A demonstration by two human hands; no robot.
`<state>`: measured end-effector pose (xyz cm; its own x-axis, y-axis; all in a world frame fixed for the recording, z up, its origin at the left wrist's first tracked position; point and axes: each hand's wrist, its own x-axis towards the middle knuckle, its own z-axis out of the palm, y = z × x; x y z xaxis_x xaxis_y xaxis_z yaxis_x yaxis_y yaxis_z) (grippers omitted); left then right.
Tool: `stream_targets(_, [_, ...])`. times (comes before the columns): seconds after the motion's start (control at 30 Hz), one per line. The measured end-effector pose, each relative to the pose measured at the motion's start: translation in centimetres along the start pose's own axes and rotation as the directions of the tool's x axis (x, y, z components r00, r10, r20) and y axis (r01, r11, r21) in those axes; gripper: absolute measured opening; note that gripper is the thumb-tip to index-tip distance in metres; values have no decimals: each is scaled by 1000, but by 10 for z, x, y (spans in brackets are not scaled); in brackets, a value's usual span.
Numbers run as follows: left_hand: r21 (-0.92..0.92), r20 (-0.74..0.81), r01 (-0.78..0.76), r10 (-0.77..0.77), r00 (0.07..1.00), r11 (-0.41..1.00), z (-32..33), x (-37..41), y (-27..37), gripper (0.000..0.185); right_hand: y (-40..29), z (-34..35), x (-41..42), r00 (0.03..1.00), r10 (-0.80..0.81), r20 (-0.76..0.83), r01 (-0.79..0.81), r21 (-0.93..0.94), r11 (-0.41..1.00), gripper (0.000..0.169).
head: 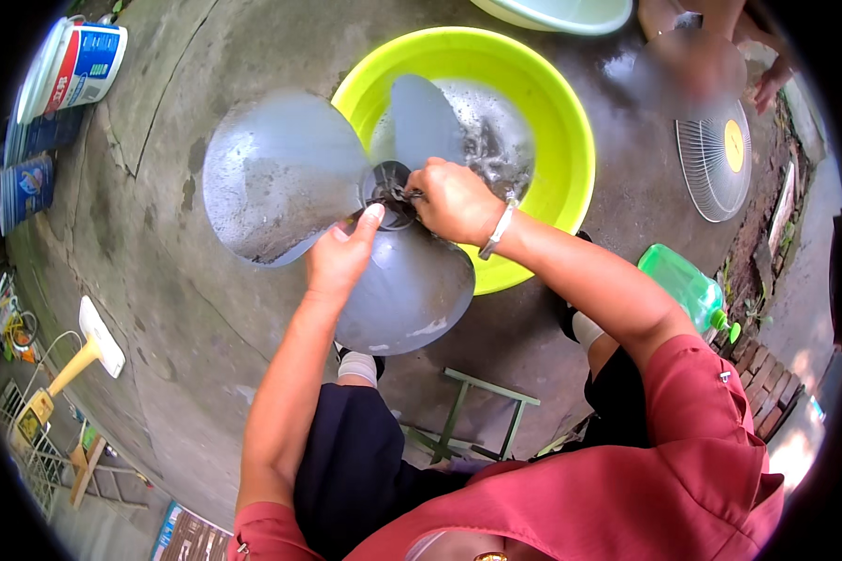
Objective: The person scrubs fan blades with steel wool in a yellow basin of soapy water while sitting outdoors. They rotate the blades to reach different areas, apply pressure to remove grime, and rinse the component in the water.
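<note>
A grey three-bladed fan impeller [281, 175] is held tilted over the near left side of a yellow-green plastic basin [568, 140]. My left hand [340, 256] grips it close to the hub, thumb on top. With bent fingers, my right hand [456, 200] pinches a dark, wet wad [391, 189] against the hub; whether it is a rag or a scouring pad I cannot tell. Brown grime streaks the left blade, and wet smears mark the lower one. Foamy, murky water [491, 151] lies in the basin, behind the upper blade.
Beyond the basin is a pale tub [561, 15]. At right, a person's hand [772, 84] is near a wire fan guard [717, 165]. A green bottle [680, 280] lies by my right arm. A green metal frame [491, 386] is between my legs; buckets [77, 66] are at left.
</note>
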<state>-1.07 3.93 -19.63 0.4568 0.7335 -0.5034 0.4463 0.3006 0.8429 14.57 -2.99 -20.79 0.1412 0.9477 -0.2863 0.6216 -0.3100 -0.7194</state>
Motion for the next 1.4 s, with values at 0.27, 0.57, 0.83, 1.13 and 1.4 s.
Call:
stream_targets(0.27, [22, -26, 47, -47, 999, 999, 9, -7, 3, 34, 14, -26, -8, 984, 155, 88, -175, 302, 937, 16])
stream_targets(0.57, [96, -15, 154, -153, 988, 983, 15, -8, 7, 32, -1, 2, -7, 991, 4, -131, -9, -42, 999, 6])
stream_targets(0.83, [168, 2, -59, 60, 998, 984, 22, -7, 7, 33, 9, -3, 0, 871, 480, 102, -489, 265, 831, 33])
stream_targets(1.13, [418, -11, -103, 119, 993, 902, 28, -6, 23, 35, 0, -19, 1, 797, 588, 137, -597, 35, 801, 41])
stream_targets(1.4, [446, 76, -168, 150, 986, 879, 30, -11, 28, 35, 21, -10, -6, 876, 447, 184, -480, 218, 850, 35])
